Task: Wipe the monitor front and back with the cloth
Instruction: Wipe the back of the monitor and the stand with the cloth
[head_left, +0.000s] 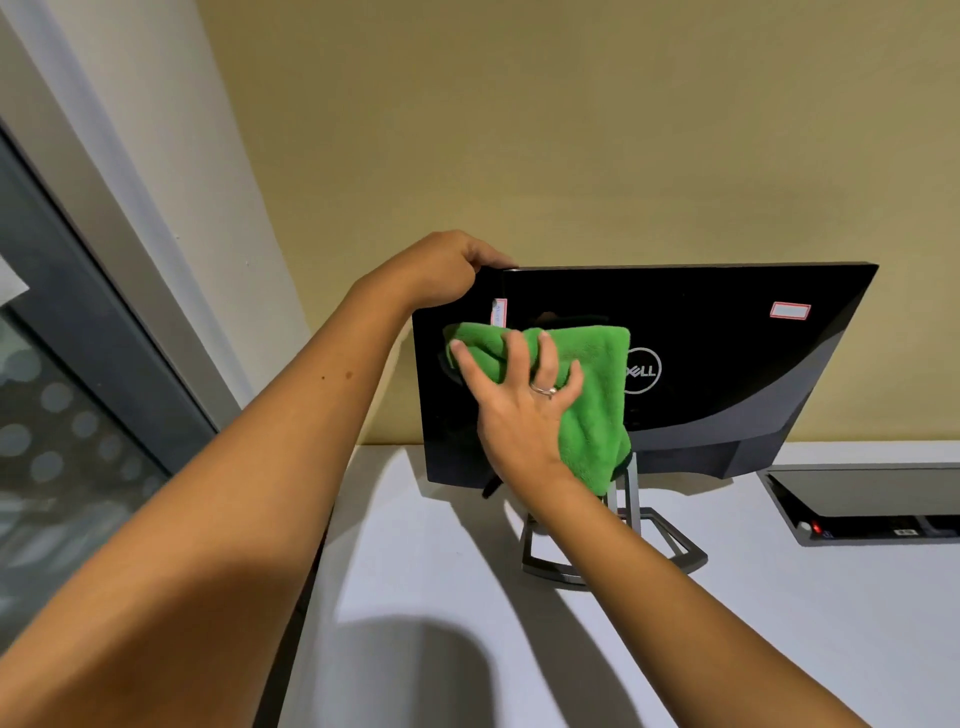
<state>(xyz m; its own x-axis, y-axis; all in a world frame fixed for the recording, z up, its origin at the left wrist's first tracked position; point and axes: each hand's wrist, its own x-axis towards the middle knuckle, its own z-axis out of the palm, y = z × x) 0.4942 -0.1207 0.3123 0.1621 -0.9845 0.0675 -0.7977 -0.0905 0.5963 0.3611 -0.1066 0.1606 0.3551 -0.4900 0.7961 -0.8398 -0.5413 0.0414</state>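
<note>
Monitor: the glossy black flat-panel monitor (727, 364) stood on a white desk (779, 649), its back with a round silver logo facing the camera, on a grey metal open-frame stand (649, 545).
Cloth: the green fluffy microfibre cloth (592, 405) lay flat against the monitor's back, left of the logo.
Right hand: the right hand (519, 410) pressed the cloth with fingers spread and nearly straight.
Left hand: the left hand (441, 270) gripped the monitor's top left corner, fingers curled over the edge.
Beside: a second dark flat device (857, 499) lay at the desk's right.

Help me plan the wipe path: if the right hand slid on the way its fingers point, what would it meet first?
The right hand points up and left across the monitor back. It would probably first reach the small sticker, then the left hand gripping the top corner.
</note>
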